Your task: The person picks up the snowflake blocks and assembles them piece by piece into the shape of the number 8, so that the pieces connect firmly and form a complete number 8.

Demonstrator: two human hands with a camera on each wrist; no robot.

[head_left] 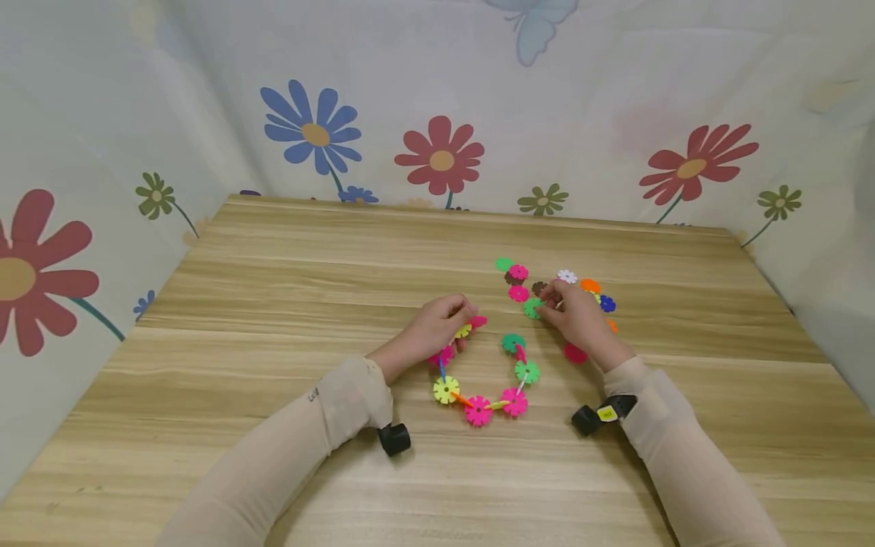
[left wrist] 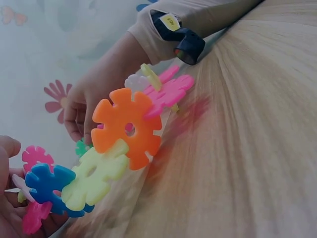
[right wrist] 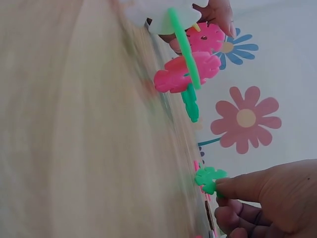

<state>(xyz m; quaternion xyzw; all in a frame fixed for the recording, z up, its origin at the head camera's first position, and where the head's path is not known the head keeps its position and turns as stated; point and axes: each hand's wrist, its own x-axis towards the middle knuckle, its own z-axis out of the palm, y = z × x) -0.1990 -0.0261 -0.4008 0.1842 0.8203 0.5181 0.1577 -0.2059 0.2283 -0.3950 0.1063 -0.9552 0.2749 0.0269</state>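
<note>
A chain of flower-shaped interlocking plastic discs (head_left: 478, 411) curves in an open loop, with pink, yellow, orange, blue, white and green pieces slotted edge to edge. My left hand (head_left: 437, 325) holds the chain's left end, fingers partly hiding the discs there; a blue disc (left wrist: 49, 186) shows close to that palm in the left wrist view. The chain's other end is a dark green disc (head_left: 513, 343), apart from both hands. My right hand (head_left: 577, 315) pinches a loose light green disc (right wrist: 208, 179) between thumb and finger, near the scattered pieces.
Loose discs lie around the right hand: pink (head_left: 519, 293), white (head_left: 567, 276), orange (head_left: 590, 286), blue (head_left: 608, 304) and red (head_left: 576, 353), among others. They rest on a wood-grain table (head_left: 307, 258). A flower-printed curtain (head_left: 560, 99) hangs behind the table.
</note>
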